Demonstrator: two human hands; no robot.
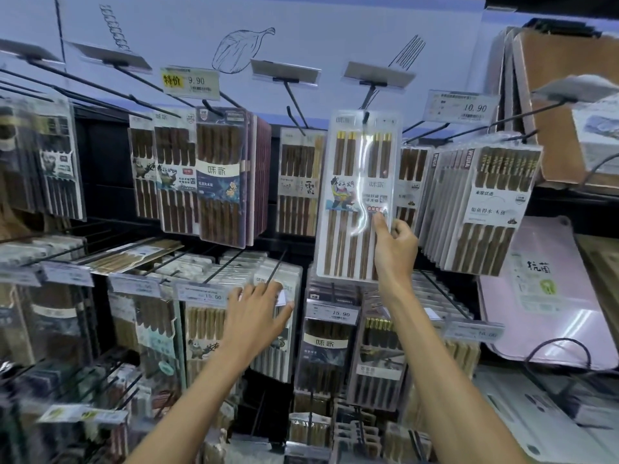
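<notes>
A clear plastic pack of dark wooden chopsticks [348, 202] hangs from a black hook [366, 117] on the upper row of a shop display. My right hand [393, 244] pinches the pack's right edge at mid height, thumb on the front and fingers behind it. Lower and to the left, my left hand [258, 309] lies with its fingers spread on another chopstick pack [281, 333] hanging in the second row, beside a black peg [276, 271].
Many more chopstick packs [221, 175] hang on pegs all around, with price tags [191, 81] reading 9.90, 10.90 and 15.90. Wooden boards [566, 95] and a pink cutting board [549, 296] fill the right side. Long black pegs [227, 262] jut out toward me.
</notes>
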